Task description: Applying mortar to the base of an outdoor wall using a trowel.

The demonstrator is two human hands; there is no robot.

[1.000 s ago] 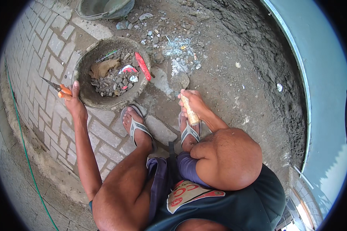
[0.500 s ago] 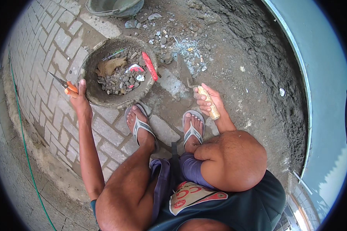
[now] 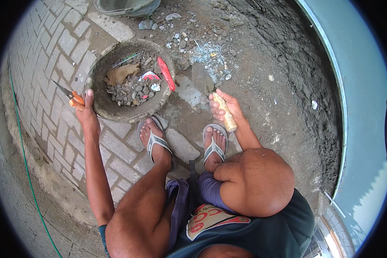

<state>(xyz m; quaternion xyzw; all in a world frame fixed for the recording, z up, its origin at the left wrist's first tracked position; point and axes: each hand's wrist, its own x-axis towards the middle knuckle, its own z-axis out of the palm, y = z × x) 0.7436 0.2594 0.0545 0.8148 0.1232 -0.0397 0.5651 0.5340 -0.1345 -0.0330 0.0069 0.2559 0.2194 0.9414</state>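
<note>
My left hand [image 3: 87, 113] is closed around long-nose pliers with orange handles [image 3: 77, 99], their dark jaws pointing out to the left. Its thumb lies against the rim of a cement-crusted bucket [image 3: 98, 60]. Inside the bucket are gravel and rubble [image 3: 137, 91], a torn brown piece [image 3: 124, 73] and scraps of litter. A long red object [image 3: 166, 74] rests across the right rim; its kind is unclear. My right hand [image 3: 233, 105] grips the pale, worn handle of a trowel [image 3: 223, 112]. The trowel's grey blade [image 3: 201, 78] lies low over the dirt beside bluish-white debris [image 3: 213, 58].
A second bucket [image 3: 137, 10] stands at the far side. Paving bricks [image 3: 60, 99] spread to the left, with a green hose [image 3: 25, 159] beyond. On the right, rough mortar [image 3: 314, 69] runs along a pale blue wall [image 3: 365, 86]. My sandalled feet stand just below the bucket.
My right hand has moved slightly left, and the trowel blade has turned flatter, showing more of its face. My left hand still holds the pliers at the bucket rim.
</note>
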